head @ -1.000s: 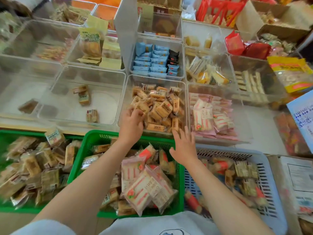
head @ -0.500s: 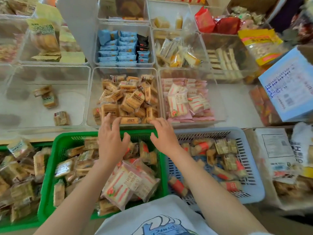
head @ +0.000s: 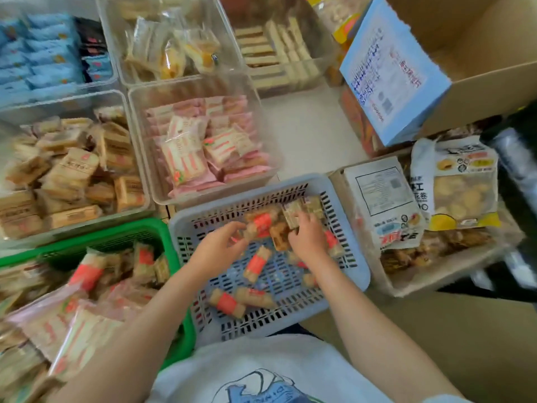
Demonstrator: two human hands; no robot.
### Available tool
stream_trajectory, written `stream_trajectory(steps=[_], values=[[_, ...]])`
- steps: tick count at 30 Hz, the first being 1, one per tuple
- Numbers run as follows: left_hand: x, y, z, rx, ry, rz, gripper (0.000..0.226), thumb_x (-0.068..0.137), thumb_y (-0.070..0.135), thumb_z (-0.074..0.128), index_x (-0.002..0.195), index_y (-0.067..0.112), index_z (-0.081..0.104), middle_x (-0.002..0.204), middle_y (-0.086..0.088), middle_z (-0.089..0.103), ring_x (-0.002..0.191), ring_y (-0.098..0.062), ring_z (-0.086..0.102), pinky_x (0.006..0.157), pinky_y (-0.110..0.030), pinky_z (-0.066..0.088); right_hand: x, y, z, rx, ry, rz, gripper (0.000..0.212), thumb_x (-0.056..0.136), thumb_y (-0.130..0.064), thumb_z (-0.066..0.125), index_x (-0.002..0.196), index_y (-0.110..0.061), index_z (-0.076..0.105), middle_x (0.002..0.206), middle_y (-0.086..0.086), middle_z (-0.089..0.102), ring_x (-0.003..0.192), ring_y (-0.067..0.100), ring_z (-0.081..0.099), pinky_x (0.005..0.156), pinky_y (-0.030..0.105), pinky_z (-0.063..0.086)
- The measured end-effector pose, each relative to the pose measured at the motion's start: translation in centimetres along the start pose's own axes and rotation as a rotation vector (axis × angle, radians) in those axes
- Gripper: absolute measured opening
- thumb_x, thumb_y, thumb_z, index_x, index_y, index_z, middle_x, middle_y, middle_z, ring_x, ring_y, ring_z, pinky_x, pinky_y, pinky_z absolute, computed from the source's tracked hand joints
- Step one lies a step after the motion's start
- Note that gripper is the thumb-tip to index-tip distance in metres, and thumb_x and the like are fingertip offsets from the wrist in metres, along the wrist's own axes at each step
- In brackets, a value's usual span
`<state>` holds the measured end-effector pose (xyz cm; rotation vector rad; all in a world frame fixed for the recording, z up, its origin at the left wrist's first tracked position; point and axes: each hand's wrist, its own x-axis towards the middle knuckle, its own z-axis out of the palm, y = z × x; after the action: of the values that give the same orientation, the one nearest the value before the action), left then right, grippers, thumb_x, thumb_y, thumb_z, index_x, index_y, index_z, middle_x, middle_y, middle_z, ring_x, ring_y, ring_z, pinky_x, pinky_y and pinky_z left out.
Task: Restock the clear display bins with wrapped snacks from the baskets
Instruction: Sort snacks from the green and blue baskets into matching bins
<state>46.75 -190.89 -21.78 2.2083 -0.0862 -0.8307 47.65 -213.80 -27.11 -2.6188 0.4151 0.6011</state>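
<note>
Both my hands are down in the pale blue slotted basket, which holds several small wrapped snacks with red bands. My left hand curls its fingers round a red-banded snack near the basket's middle. My right hand grips a clump of tan wrapped snacks toward the far right side. Beyond the basket stand clear display bins: one with pink-wrapped snacks and one with tan wrapped cakes.
A green basket full of mixed wrapped snacks sits left of the blue one. Large snack bags lie in a tray to the right, beside a blue box and a cardboard carton. More clear bins fill the back.
The view swung right. Both hands left the front edge of the tan-cake bin and dropped into the blue basket, where their fingers closed on wrapped snacks.
</note>
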Motion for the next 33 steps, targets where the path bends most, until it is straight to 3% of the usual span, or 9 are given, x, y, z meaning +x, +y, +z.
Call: stream_trajectory(steps=[4,8,11,14,17,21,24,29,33], values=[[0.9,0.2,2.0,-0.008,-0.03,-0.093,0.031,0.103,0.032,0.052,0.134,0.028,0.052,0.114,0.012,0.06,0.102,-0.009,0.059,0.078,-0.019,0.043,2.6,2.2,-0.7,-0.194,-0.122,-0.05,0.084,0.094,0.0,0.054,0.161,-0.031,0.014,0.165,0.012,0.016,0.141,0.036,0.037,0.092,0.042,0.048],[1.3,0.4,2.1,-0.033,0.019,-0.169,0.026,0.103,0.034,0.051,0.129,0.033,0.054,0.108,0.014,0.061,0.093,0.0,0.058,0.07,-0.015,0.044,4.7,2.7,0.6,-0.321,-0.193,-0.187,0.099,0.089,0.001,0.062,0.16,-0.038,0.005,0.169,0.007,-0.001,0.154,0.035,0.009,0.118,0.053,0.025],[1.2,0.4,2.0,-0.059,0.059,-0.202,0.022,0.103,0.033,0.051,0.125,0.034,0.055,0.106,0.018,0.06,0.091,0.005,0.056,0.07,-0.013,0.043,5.7,2.4,1.3,-0.406,-0.157,-0.212,0.102,0.088,0.004,0.062,0.16,-0.038,0.002,0.168,0.01,-0.001,0.153,0.037,0.007,0.12,0.056,0.018],[1.0,0.0,2.1,-0.111,0.082,-0.222,0.024,0.103,0.032,0.052,0.126,0.03,0.058,0.107,0.016,0.061,0.096,0.001,0.059,0.076,-0.018,0.047,6.5,2.4,0.7,-0.38,-0.091,-0.211,0.087,0.091,-0.004,0.062,0.159,-0.035,0.016,0.162,0.013,0.02,0.148,0.038,0.023,0.116,0.052,0.029],[0.8,-0.4,1.9,-0.142,0.076,-0.22,0.026,0.103,0.034,0.052,0.127,0.028,0.059,0.111,0.013,0.063,0.101,-0.006,0.061,0.084,-0.026,0.051,7.1,2.4,-0.7,-0.07,-0.041,-0.151,0.055,0.095,-0.023,0.062,0.146,-0.027,0.042,0.138,0.013,0.048,0.116,0.032,0.056,0.09,0.044,0.053],[0.6,-1.0,1.1,-0.202,0.069,-0.197,0.023,0.102,0.036,0.053,0.123,0.032,0.061,0.114,0.012,0.064,0.104,-0.009,0.062,0.093,-0.036,0.053,5.4,1.1,-3.7,0.375,0.045,-0.009,0.013,0.095,-0.031,0.064,0.104,-0.022,0.06,0.097,-0.003,0.064,0.088,0.019,0.061,0.071,0.034,0.048],[-0.1,-1.5,-0.1,-0.254,0.094,-0.141,0.026,0.101,0.037,0.055,0.126,0.032,0.059,0.117,0.012,0.064,0.106,-0.009,0.062,0.095,-0.038,0.052,2.6,-1.8,-4.9,0.655,0.016,0.068,0.025,0.097,-0.047,0.059,0.087,-0.025,0.064,0.083,-0.005,0.066,0.078,0.017,0.063,0.067,0.032,0.049],[-3.3,-3.2,-3.8,-0.251,0.277,0.071,0.078,0.088,0.045,0.072,0.153,0.031,0.03,0.145,0.019,0.035,0.133,0.0,0.034,0.108,-0.027,0.035,-2.5,-10.3,-3.4,0.712,-0.244,-0.056,0.027,0.097,-0.051,0.059,0.094,-0.028,0.073,0.102,0.001,0.076,0.097,0.018,0.07,0.087,0.035,0.053],[-6.6,-6.8,-7.6,-0.032,0.45,0.164,0.082,0.082,0.037,0.079,0.151,0.022,0.038,0.149,0.003,0.042,0.136,-0.014,0.037,0.112,-0.032,0.035,-5.7,-19.4,-0.8,0.562,-0.453,-0.213,0.034,0.098,-0.048,0.057,0.09,-0.021,0.076,0.084,-0.002,0.074,0.076,0.015,0.067,0.069,0.021,0.05]])
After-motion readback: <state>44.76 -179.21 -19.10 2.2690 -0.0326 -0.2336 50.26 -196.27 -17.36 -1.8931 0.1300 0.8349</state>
